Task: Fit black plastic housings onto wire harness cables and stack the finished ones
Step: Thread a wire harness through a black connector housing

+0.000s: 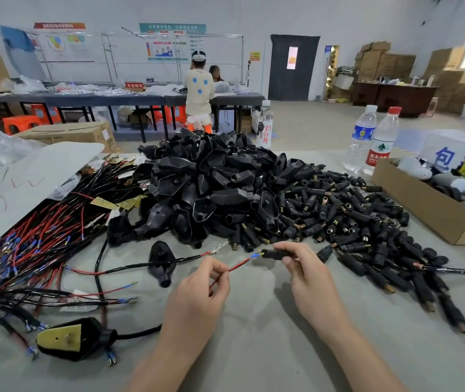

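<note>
My left hand (197, 292) pinches a red wire (235, 267) that ends in a blue-sleeved terminal. That terminal's tip meets the mouth of a small black cylindrical connector (273, 253), which my right hand (307, 274) grips. The wire belongs to a black harness cable (129, 267) that runs through a black teardrop housing (162, 263) lying on the table. A large heap of black housings (211, 188) rises behind. Loose black cylindrical connectors (367, 227) spread to its right. One housing (70, 339) fitted with a brass plate and cable lies at the lower left.
Red and black harness cables (27, 244) are piled at the left on the grey table (253, 349). An open cardboard box (437, 210) stands at the right, with water bottles (378, 140) behind it. Two persons are at a far bench (200, 89).
</note>
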Demonstrator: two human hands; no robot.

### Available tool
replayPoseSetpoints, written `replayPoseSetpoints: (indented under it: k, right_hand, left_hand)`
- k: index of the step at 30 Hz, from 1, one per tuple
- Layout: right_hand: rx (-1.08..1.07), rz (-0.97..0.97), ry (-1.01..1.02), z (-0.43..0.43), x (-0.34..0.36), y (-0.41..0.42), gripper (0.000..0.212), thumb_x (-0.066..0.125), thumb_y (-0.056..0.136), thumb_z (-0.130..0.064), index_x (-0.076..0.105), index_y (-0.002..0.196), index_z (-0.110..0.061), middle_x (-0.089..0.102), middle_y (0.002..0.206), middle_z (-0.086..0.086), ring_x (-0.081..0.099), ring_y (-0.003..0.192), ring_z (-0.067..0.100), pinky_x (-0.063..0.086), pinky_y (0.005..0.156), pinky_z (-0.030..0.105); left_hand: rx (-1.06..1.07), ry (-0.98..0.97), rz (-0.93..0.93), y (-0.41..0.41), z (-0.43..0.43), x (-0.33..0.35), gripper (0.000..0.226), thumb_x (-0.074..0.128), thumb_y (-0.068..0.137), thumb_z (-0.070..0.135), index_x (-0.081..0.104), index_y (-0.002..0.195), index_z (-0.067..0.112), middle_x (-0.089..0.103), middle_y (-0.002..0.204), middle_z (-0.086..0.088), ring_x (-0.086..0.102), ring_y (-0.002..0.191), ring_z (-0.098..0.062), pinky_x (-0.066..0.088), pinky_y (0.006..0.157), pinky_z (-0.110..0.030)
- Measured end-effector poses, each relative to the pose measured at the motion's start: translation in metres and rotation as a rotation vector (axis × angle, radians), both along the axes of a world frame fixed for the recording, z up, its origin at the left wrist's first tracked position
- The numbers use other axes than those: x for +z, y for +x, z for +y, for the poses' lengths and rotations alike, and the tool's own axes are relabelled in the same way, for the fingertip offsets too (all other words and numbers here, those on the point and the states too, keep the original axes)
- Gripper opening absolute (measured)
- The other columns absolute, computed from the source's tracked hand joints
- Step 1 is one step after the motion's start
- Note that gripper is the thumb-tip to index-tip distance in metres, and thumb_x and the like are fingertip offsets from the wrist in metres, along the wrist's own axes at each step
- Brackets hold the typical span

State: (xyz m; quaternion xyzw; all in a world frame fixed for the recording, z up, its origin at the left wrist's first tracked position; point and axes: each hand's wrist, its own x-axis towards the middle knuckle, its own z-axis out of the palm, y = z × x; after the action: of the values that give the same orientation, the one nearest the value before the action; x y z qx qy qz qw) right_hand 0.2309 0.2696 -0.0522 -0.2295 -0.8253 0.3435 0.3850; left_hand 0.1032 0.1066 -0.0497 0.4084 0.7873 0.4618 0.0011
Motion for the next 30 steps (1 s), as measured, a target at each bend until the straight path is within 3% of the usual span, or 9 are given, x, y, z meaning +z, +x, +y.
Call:
replayPoseSetpoints:
  k: [3, 6, 8, 12, 17, 21, 25, 30]
  right_hand:
    - [0.01, 0.001, 0.057, -0.001, 0.0, -0.001, 0.04, 0.05, 0.1, 0.001, 0.061, 0.112, -0.036, 0.062, 0.112, -0.018, 0.054, 0.11, -0.005, 0.036, 0.091, 0.007]
    - [0.011, -0.043, 0.114, -0.001, -0.001, -0.001, 0.037, 0.049, 0.1, 0.0, 0.062, 0.115, -0.031, 0.058, 0.111, -0.017, 0.053, 0.109, 0.001, 0.038, 0.092, 0.014]
    - [0.016, -0.082, 0.138, -0.001, -0.002, -0.001, 0.036, 0.05, 0.1, 0.0, 0.063, 0.117, -0.028, 0.056, 0.111, -0.017, 0.053, 0.109, 0.006, 0.04, 0.093, 0.019]
    - [0.053, -0.124, 0.189, -0.007, 0.001, -0.003, 0.033, 0.055, 0.097, 0.0, 0.065, 0.117, -0.024, 0.056, 0.112, -0.018, 0.052, 0.11, 0.006, 0.033, 0.094, 0.007]
    - [0.125, -0.106, 0.206, -0.019, 0.004, -0.008, 0.03, 0.058, 0.096, -0.001, 0.066, 0.118, -0.021, 0.059, 0.115, -0.015, 0.052, 0.111, 0.002, 0.033, 0.094, 0.007]
    - [0.128, -0.068, 0.206, -0.018, 0.003, -0.009, 0.031, 0.059, 0.096, 0.0, 0.066, 0.116, -0.022, 0.059, 0.115, -0.016, 0.053, 0.111, -0.001, 0.034, 0.094, 0.007]
    - [0.131, -0.021, 0.175, -0.019, 0.004, -0.011, 0.034, 0.06, 0.093, 0.002, 0.067, 0.113, -0.026, 0.059, 0.114, -0.02, 0.056, 0.11, -0.001, 0.038, 0.092, 0.008]
    - [0.188, -0.002, -0.01, -0.027, 0.005, -0.014, 0.044, 0.065, 0.091, -0.001, 0.067, 0.107, -0.042, 0.064, 0.109, -0.024, 0.061, 0.104, 0.001, 0.04, 0.087, 0.006]
  left_hand:
    - [0.008, -0.007, 0.017, -0.001, -0.001, -0.002, 0.013, 0.06, 0.094, 0.026, 0.052, 0.085, 0.029, 0.05, 0.057, 0.016, 0.044, 0.05, -0.009, 0.025, 0.049, -0.025]
    - [0.037, 0.008, 0.037, -0.004, 0.0, -0.005, 0.015, 0.061, 0.094, 0.027, 0.05, 0.085, 0.03, 0.051, 0.061, 0.011, 0.047, 0.054, -0.012, 0.036, 0.051, -0.032]
    - [0.051, 0.04, 0.036, -0.005, 0.0, -0.006, 0.015, 0.062, 0.093, 0.028, 0.05, 0.083, 0.03, 0.051, 0.058, 0.013, 0.046, 0.053, -0.01, 0.032, 0.05, -0.025]
    - [0.003, 0.12, -0.066, -0.007, 0.002, -0.006, 0.014, 0.058, 0.096, 0.039, 0.058, 0.083, 0.035, 0.045, 0.05, 0.016, 0.041, 0.048, -0.007, 0.032, 0.051, -0.02]
    - [-0.042, 0.119, -0.089, -0.012, 0.002, -0.007, 0.017, 0.055, 0.1, 0.036, 0.067, 0.088, 0.034, 0.048, 0.054, 0.014, 0.042, 0.05, -0.007, 0.031, 0.049, -0.019]
    - [-0.062, 0.137, -0.114, -0.01, 0.003, -0.008, 0.014, 0.054, 0.101, 0.028, 0.06, 0.101, 0.041, 0.065, 0.072, 0.009, 0.059, 0.064, -0.013, 0.046, 0.06, -0.031]
    - [-0.145, 0.085, -0.061, -0.006, 0.001, -0.008, 0.016, 0.049, 0.103, 0.025, 0.051, 0.101, 0.04, 0.063, 0.067, 0.01, 0.048, 0.049, -0.007, 0.033, 0.051, -0.02]
    - [-0.18, 0.094, -0.108, -0.003, -0.003, -0.005, 0.014, 0.043, 0.1, 0.026, 0.043, 0.102, 0.04, 0.057, 0.06, 0.006, 0.047, 0.052, -0.009, 0.034, 0.059, -0.033]
